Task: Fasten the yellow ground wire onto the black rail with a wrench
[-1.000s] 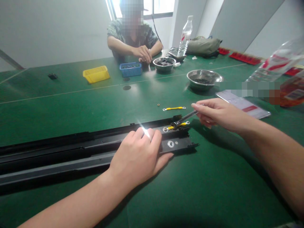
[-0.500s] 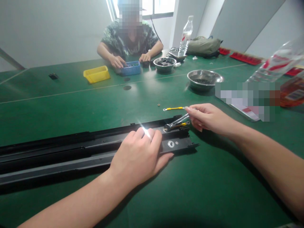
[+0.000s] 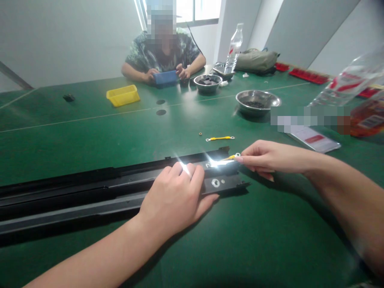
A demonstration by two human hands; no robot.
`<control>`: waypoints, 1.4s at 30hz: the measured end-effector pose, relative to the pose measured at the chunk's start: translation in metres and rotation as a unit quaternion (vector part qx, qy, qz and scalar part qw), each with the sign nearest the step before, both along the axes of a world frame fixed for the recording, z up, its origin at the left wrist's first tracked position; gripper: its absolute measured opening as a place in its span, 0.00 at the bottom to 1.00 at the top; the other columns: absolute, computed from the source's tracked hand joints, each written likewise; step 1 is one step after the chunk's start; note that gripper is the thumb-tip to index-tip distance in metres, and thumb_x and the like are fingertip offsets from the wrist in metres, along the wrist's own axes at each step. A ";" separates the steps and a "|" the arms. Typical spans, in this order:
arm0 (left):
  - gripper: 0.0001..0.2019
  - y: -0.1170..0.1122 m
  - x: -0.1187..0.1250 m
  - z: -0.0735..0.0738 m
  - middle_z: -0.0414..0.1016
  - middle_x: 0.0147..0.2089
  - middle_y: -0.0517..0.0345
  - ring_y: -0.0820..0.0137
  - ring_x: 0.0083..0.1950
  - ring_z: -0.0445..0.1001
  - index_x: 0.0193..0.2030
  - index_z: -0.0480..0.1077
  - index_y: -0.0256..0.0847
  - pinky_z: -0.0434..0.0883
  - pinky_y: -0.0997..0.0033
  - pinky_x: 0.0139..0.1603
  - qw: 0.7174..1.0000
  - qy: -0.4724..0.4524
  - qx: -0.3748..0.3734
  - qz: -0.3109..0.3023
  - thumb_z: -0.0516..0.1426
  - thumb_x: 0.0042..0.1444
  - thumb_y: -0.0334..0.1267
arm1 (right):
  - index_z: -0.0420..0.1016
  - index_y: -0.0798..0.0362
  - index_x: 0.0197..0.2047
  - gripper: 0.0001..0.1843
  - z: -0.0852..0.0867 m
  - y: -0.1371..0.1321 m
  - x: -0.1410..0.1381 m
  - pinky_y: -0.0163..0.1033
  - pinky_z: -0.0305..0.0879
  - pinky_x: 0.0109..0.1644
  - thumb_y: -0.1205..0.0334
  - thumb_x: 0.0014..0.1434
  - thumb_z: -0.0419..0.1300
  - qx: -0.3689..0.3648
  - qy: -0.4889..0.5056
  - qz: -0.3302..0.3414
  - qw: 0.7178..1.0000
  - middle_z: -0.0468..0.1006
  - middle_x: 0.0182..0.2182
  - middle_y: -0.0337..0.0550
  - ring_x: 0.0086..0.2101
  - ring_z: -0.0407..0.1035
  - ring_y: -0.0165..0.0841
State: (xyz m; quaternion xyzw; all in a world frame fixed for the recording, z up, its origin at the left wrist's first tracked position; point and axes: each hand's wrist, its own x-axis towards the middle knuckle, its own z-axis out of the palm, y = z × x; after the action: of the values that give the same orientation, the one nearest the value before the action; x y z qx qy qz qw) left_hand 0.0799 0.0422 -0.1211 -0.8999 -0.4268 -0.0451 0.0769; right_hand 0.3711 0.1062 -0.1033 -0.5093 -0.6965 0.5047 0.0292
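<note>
A long black metal channel (image 3: 120, 203) lies across the table, its right end close to my hands. My left hand (image 3: 175, 194) rests over it with the fingers wrapped across the top and the thumb along the near side. Pinched in my right hand (image 3: 265, 156) is a shiny wrench (image 3: 222, 162), washed out by glare, with its head low over the channel's end. Beside the wrench, a yellow wire with a ring terminal (image 3: 232, 157) sticks out past that end. Another yellow wire (image 3: 220, 138) and a small nut (image 3: 200, 134) lie behind the channel.
Across the green table (image 3: 90, 146) a person holds a blue bin (image 3: 165, 78). A yellow bin (image 3: 123, 96), two metal bowls, one with small dark parts (image 3: 254, 105), and a water bottle (image 3: 234, 48) stand farther back. A phone-like slab (image 3: 318, 139) and bottles are at right.
My right hand has lowered and moved slightly right, swinging the wrench handle toward me. My left hand has stayed put. The person opposite has tipped up the blue bin.
</note>
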 end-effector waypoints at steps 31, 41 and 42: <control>0.24 0.000 -0.001 0.000 0.73 0.43 0.46 0.54 0.44 0.69 0.51 0.68 0.39 0.69 0.53 0.44 1.000 -0.010 0.009 -0.005 0.48 0.68 0.58 | 0.61 0.49 0.25 0.28 0.000 0.003 -0.005 0.41 0.54 0.28 0.36 0.67 0.58 0.149 0.132 -0.193 0.961 0.62 0.18 0.35 0.21 0.59 0.31; 0.24 0.001 0.000 -0.001 0.72 0.44 0.47 0.53 0.45 0.69 0.52 0.67 0.39 0.69 0.51 0.45 1.000 -0.002 -0.002 -0.002 0.46 0.69 0.59 | 0.61 0.48 0.26 0.28 -0.012 0.003 -0.019 0.41 0.54 0.28 0.35 0.66 0.58 0.140 0.173 -0.193 0.956 0.61 0.17 0.34 0.20 0.59 0.30; 0.24 0.000 0.000 -0.001 0.72 0.44 0.47 0.53 0.45 0.69 0.52 0.67 0.40 0.69 0.51 0.45 1.000 -0.001 -0.003 -0.001 0.46 0.69 0.59 | 0.61 0.48 0.26 0.28 -0.013 0.003 -0.020 0.40 0.53 0.28 0.35 0.65 0.59 0.137 0.174 -0.193 0.956 0.61 0.17 0.33 0.20 0.58 0.30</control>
State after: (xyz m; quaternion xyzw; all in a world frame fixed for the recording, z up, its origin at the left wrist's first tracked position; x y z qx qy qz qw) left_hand 0.0795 0.0427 -0.1225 -0.9007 -0.4258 -0.0452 0.0737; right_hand 0.3507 0.1091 -0.1162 -0.5296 -0.6312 0.4701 0.3165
